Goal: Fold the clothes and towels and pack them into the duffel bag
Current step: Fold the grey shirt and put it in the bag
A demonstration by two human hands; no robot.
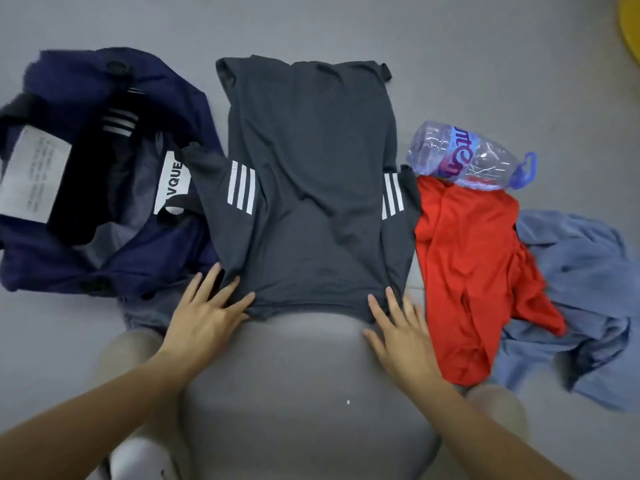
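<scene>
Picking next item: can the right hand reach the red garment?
Probably yes. The right hand lies flat on the near hem of the grey T-shirt, the red garment just beside it, nothing between; a bottle sits at its far end.

T-shirt (311, 188): dark grey, three white stripes on each sleeve.
Duffel bag (145, 261): navy blue, black straps, white label (172, 183) with black lettering.
Garment inside bag (117, 123): black, three white stripes.
Paper tag (33, 174): white, grey print.
Crumpled garment (464, 258): plain red.
Crumpled shirt (581, 271): light blue.
Bottle (485, 157): clear, purple-blue label, blue handle.
Floor (346, 26): plain grey.
</scene>
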